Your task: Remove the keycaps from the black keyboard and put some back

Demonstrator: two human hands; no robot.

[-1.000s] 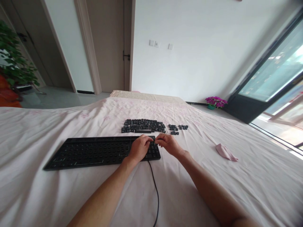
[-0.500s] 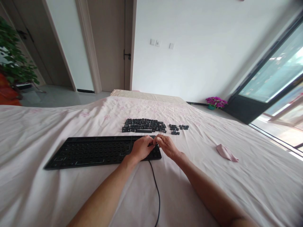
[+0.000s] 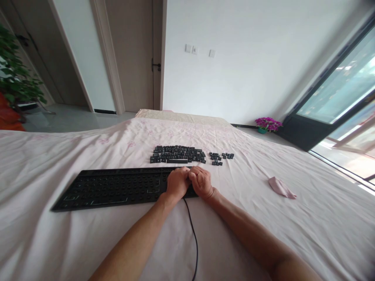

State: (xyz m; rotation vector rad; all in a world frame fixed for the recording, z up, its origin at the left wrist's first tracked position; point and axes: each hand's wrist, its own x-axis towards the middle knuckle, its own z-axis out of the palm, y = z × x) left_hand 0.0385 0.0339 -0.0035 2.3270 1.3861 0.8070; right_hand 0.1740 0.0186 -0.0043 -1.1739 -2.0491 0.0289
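Note:
A black keyboard [image 3: 117, 187] with its main key area stripped of caps lies on the pale bedspread [image 3: 249, 218]. Over its right end, my left hand [image 3: 178, 182] is closed, fingers curled inward. Pressed close beside it, my right hand [image 3: 201, 182] is also closed above the keyboard's right edge. Whatever the fingertips hold, if anything, is hidden by the hands. Beyond the keyboard, loose black keycaps [image 3: 177, 154] are laid out in rows, the space bar among them. A smaller group of keycaps [image 3: 216, 157] sits to their right.
The keyboard's black cable [image 3: 193, 234] runs toward me between my forearms. A pink cloth [image 3: 282, 187] lies to the right on the bedspread. Past the bed are a door [image 3: 133, 58], a white wall, a potted plant [image 3: 20, 74] at left and purple flowers [image 3: 268, 124] at right.
My right hand has drawn in against the left, its fingers curling tighter. My left hand has shifted slightly right. The keyboard appears a little further left; the keycaps stay in their layout.

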